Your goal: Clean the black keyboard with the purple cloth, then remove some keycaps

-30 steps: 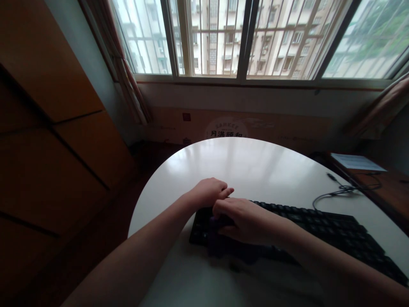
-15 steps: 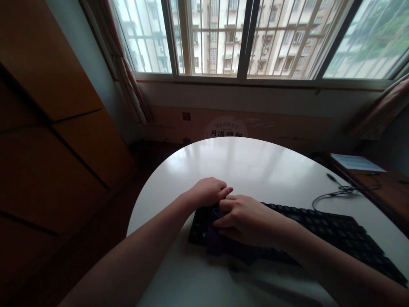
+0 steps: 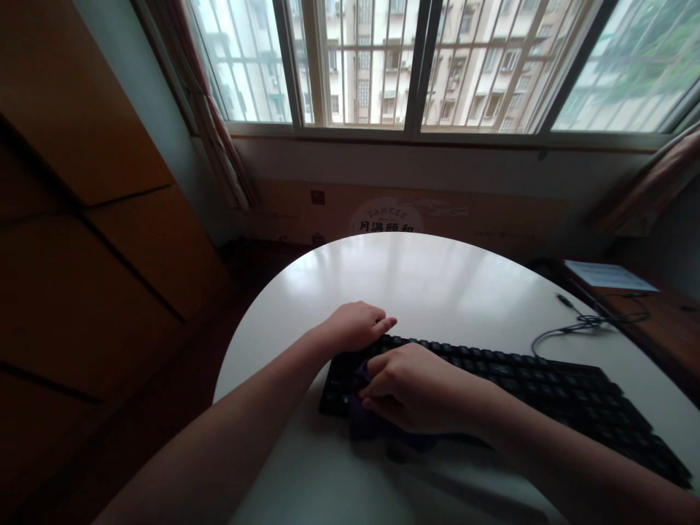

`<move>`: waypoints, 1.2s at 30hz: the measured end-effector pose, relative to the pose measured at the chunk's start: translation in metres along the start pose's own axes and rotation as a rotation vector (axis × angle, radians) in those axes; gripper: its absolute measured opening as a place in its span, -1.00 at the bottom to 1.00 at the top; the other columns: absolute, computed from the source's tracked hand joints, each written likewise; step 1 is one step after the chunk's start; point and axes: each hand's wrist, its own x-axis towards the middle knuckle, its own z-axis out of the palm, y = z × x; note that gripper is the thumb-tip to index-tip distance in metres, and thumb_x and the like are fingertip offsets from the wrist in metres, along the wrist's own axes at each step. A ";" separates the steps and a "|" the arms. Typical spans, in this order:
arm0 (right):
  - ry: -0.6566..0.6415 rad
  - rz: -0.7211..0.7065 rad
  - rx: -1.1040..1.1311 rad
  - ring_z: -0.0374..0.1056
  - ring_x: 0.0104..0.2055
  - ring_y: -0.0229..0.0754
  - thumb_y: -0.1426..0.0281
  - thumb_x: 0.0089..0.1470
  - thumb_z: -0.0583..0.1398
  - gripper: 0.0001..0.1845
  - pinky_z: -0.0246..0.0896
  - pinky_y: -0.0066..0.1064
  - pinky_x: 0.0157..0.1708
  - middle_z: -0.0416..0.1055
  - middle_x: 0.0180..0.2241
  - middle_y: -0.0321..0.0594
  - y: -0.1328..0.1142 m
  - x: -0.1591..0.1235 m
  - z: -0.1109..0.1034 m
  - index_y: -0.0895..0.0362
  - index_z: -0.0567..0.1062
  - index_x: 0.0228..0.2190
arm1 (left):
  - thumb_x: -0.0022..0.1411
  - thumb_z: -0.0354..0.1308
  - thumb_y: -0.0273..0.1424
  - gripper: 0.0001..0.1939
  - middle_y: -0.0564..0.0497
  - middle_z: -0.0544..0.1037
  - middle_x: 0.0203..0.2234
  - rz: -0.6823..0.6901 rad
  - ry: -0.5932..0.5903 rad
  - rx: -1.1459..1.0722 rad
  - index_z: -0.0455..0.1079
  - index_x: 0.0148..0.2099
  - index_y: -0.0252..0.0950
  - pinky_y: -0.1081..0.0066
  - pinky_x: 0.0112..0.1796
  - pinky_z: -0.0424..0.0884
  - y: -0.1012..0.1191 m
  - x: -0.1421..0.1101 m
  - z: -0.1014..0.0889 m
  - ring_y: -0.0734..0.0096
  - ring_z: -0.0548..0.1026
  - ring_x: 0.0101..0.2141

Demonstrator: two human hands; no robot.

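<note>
From where I stand, the right hand [image 3: 407,386] has its fingers closed on a dark purple cloth [image 3: 365,424], bunched over the left end of the black keyboard [image 3: 525,383], just below the middle of the frame. The left hand [image 3: 356,326] lies at the keyboard's upper left corner, near the right hand but apart from it; I can't tell whether it grips the edge. Under everything is a white table [image 3: 415,273], with a looped cable [image 3: 588,321] toward the frame's right side.
</note>
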 end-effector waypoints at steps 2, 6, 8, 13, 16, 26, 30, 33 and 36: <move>0.022 0.027 -0.042 0.15 -0.52 -0.33 0.40 0.17 0.15 -0.75 -0.08 -0.42 -0.48 0.43 -0.48 -0.29 0.001 0.001 0.001 0.13 0.57 -0.48 | 0.39 -0.22 -0.02 -0.44 -0.09 0.58 -0.40 0.004 0.005 0.008 0.48 -0.31 -0.25 0.36 -0.45 0.20 -0.001 0.001 0.001 0.23 0.49 -0.40; 0.072 0.069 -0.130 0.14 -0.52 -0.33 0.42 0.17 0.14 -0.74 -0.18 -0.38 -0.49 0.43 -0.49 -0.31 0.000 0.004 0.004 0.11 0.56 -0.51 | 0.40 -0.23 -0.02 -0.43 -0.08 0.58 -0.40 0.016 0.006 0.017 0.48 -0.31 -0.24 0.37 -0.44 0.19 -0.003 0.002 0.003 0.22 0.49 -0.39; 0.088 0.078 -0.158 0.15 -0.51 -0.32 0.42 0.16 0.14 -0.74 -0.20 -0.37 -0.49 0.43 -0.49 -0.32 -0.003 0.004 0.006 0.11 0.55 -0.51 | 0.40 -0.24 -0.03 -0.43 -0.08 0.59 -0.40 0.019 0.005 0.014 0.48 -0.31 -0.24 0.37 -0.43 0.20 -0.003 0.002 0.003 0.22 0.49 -0.39; 0.040 0.027 -0.134 0.15 -0.54 -0.31 0.39 0.17 0.15 -0.72 -0.11 -0.39 -0.48 0.43 -0.50 -0.31 -0.009 0.002 0.006 0.12 0.54 -0.53 | 0.41 -0.27 -0.03 -0.40 -0.10 0.60 -0.36 0.027 0.003 0.001 0.49 -0.29 -0.25 0.36 -0.39 0.24 -0.002 0.001 0.001 0.22 0.50 -0.36; -0.026 -0.014 -0.071 0.24 -0.49 -0.29 0.37 0.17 0.16 -0.76 -0.01 -0.41 -0.44 0.47 -0.47 -0.29 -0.004 0.000 -0.001 0.11 0.58 -0.47 | 0.41 -0.27 -0.03 -0.40 -0.10 0.60 -0.36 0.032 0.001 -0.001 0.49 -0.29 -0.26 0.36 -0.40 0.23 -0.002 0.000 0.001 0.23 0.50 -0.37; -0.001 -0.002 -0.055 0.32 -0.44 -0.27 0.38 0.21 0.14 -0.77 0.01 -0.42 -0.42 0.52 -0.42 -0.28 0.007 0.001 -0.002 0.07 0.62 -0.34 | 0.41 -0.27 -0.04 -0.41 -0.08 0.60 -0.37 0.034 -0.011 0.012 0.47 -0.31 -0.25 0.36 -0.44 0.19 -0.002 0.000 0.000 0.23 0.49 -0.38; -0.076 -0.017 0.013 0.36 -0.38 -0.25 0.39 0.20 0.16 -0.80 0.07 -0.42 -0.37 0.57 -0.37 -0.28 0.004 0.000 -0.008 0.06 0.62 -0.29 | 0.41 -0.27 -0.03 -0.40 -0.09 0.59 -0.37 0.037 -0.015 0.015 0.47 -0.32 -0.26 0.36 -0.45 0.16 -0.003 0.001 0.000 0.25 0.48 -0.39; -0.107 0.021 0.006 0.37 -0.36 -0.24 0.39 0.19 0.16 -0.79 0.09 -0.41 -0.35 0.58 -0.33 -0.29 0.006 -0.002 -0.017 0.03 0.63 -0.29 | 0.42 -0.27 -0.04 -0.41 -0.08 0.59 -0.36 0.036 -0.012 0.021 0.47 -0.32 -0.25 0.36 -0.45 0.15 -0.004 0.001 0.001 0.24 0.49 -0.38; -0.153 0.073 -0.054 0.33 -0.42 -0.25 0.40 0.15 0.17 -0.80 0.05 -0.40 -0.38 0.56 -0.41 -0.28 0.007 -0.006 -0.026 0.04 0.62 -0.37 | 0.42 -0.27 -0.06 -0.42 -0.07 0.60 -0.36 0.043 -0.009 0.037 0.47 -0.32 -0.24 0.35 -0.44 0.15 -0.004 0.001 0.001 0.22 0.50 -0.35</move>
